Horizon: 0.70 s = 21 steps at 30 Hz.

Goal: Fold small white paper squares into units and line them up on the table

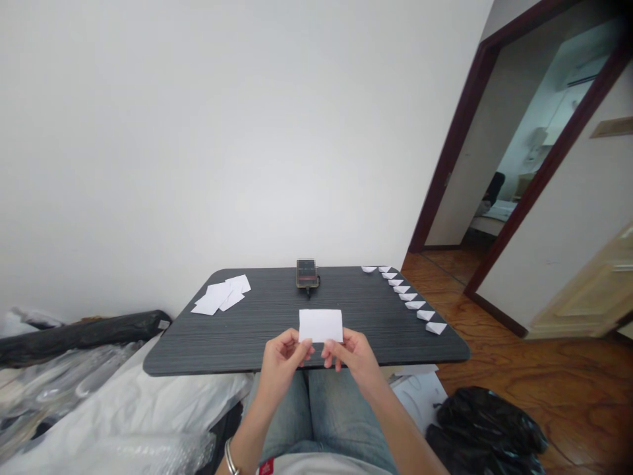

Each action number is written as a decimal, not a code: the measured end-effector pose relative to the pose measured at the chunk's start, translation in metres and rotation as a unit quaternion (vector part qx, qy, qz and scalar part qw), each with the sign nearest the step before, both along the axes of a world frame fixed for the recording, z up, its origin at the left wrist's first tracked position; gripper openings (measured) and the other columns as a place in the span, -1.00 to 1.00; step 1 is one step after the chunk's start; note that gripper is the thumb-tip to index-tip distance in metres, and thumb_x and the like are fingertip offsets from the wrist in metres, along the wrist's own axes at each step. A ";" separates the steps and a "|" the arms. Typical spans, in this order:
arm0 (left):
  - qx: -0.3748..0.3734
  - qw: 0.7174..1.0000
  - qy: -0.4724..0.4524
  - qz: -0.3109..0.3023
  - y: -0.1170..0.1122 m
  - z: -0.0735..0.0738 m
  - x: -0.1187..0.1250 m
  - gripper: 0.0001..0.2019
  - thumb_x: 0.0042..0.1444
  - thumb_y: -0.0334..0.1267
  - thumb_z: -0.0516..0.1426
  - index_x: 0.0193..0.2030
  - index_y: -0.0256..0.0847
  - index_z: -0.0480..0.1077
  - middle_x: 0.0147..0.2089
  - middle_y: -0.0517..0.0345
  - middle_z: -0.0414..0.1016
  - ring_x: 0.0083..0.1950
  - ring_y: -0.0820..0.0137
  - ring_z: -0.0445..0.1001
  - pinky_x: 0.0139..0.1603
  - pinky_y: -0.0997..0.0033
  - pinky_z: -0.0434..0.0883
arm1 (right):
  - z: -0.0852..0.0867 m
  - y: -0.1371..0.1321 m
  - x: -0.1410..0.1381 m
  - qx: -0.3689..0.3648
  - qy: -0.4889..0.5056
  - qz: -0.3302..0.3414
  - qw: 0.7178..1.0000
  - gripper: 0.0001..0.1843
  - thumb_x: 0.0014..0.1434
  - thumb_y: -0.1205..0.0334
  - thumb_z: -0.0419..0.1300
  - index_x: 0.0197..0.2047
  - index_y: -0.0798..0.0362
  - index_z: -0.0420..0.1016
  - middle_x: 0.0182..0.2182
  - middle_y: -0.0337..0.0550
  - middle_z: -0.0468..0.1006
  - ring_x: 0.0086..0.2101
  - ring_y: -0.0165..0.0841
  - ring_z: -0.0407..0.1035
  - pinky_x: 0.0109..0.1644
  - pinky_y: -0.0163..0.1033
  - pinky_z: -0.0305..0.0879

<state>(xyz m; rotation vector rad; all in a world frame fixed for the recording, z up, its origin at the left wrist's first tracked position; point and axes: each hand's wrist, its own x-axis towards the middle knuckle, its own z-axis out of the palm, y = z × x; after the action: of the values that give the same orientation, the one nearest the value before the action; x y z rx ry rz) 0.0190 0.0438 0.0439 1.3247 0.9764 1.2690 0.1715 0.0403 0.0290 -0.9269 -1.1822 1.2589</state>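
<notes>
A small white paper rectangle (320, 324) is held upright over the near edge of the dark table (257, 330). My left hand (281, 359) pinches its lower left edge and my right hand (352, 353) pinches its lower right edge. Both hands hover just above my jeans-clad lap. A loose pile of flat white paper sheets (221, 295) lies at the table's far left. Along the right edge runs a row of several folded white paper pieces (406, 296).
A phone (306, 272) stands at the table's far middle with a cable at its base. White plastic wrap (99, 409) and a black roll (84, 333) lie at the left. A black bag (487, 425) sits on the wooden floor at the right, near an open doorway (509, 191).
</notes>
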 end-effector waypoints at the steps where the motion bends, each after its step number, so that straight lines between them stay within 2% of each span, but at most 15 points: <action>1: 0.000 1.000 0.004 -0.007 0.000 -0.001 0.001 -0.71 -0.11 -0.09 0.24 -0.59 -0.29 0.35 -0.61 0.16 0.45 -0.60 0.50 0.32 -0.59 0.57 0.26 | -0.001 0.000 -0.004 0.001 0.005 -0.020 1.000 -0.65 -0.10 -0.02 0.28 -0.53 0.15 0.43 -0.65 -0.21 0.47 -0.69 -0.48 0.31 -0.71 -0.45 0.08; 10: 0.012 0.999 -0.014 0.028 -0.001 0.003 -0.008 -0.76 -0.06 -0.14 0.22 -0.53 -0.30 0.40 -0.55 0.16 0.46 -0.56 0.50 0.33 -0.56 0.57 0.28 | 0.006 -0.001 -0.002 0.013 -0.012 -0.065 0.998 -0.64 -0.06 0.00 0.27 -0.60 0.13 0.38 -0.70 -0.25 0.41 -0.70 -0.50 0.26 -0.69 -0.43 0.09; 15: 0.022 0.997 -0.044 0.053 0.001 0.000 -0.012 -0.72 0.00 -0.06 0.15 -0.46 -0.29 0.39 -0.52 0.14 0.46 -0.55 0.48 0.34 -0.57 0.55 0.28 | 0.010 -0.002 -0.001 0.020 -0.022 -0.078 0.996 -0.62 -0.08 -0.04 0.27 -0.60 0.12 0.38 -0.71 -0.24 0.42 -0.71 -0.49 0.26 -0.69 -0.42 0.10; 18: 0.030 0.998 -0.036 0.032 0.001 0.000 -0.009 -0.70 0.02 -0.04 0.12 -0.44 -0.29 0.41 -0.53 0.14 0.46 -0.55 0.47 0.34 -0.56 0.55 0.27 | 0.011 -0.006 -0.003 0.020 -0.033 -0.070 0.997 -0.62 -0.09 -0.05 0.27 -0.58 0.13 0.40 -0.71 -0.24 0.42 -0.71 -0.48 0.27 -0.69 -0.42 0.10; 21: 0.027 0.999 0.004 -0.018 -0.001 0.001 -0.003 -0.74 -0.06 -0.09 0.20 -0.48 -0.29 0.44 -0.57 0.17 0.44 -0.56 0.48 0.33 -0.56 0.57 0.25 | 0.010 -0.009 -0.006 0.019 -0.038 -0.052 0.998 -0.65 -0.08 -0.02 0.27 -0.55 0.13 0.41 -0.70 -0.25 0.43 -0.70 -0.48 0.28 -0.67 -0.42 0.11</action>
<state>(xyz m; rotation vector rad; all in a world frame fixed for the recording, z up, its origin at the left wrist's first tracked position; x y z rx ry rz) 0.0159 0.0428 0.0449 1.3842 0.9264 1.2700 0.1660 0.0317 0.0388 -1.0024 -1.1987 1.1234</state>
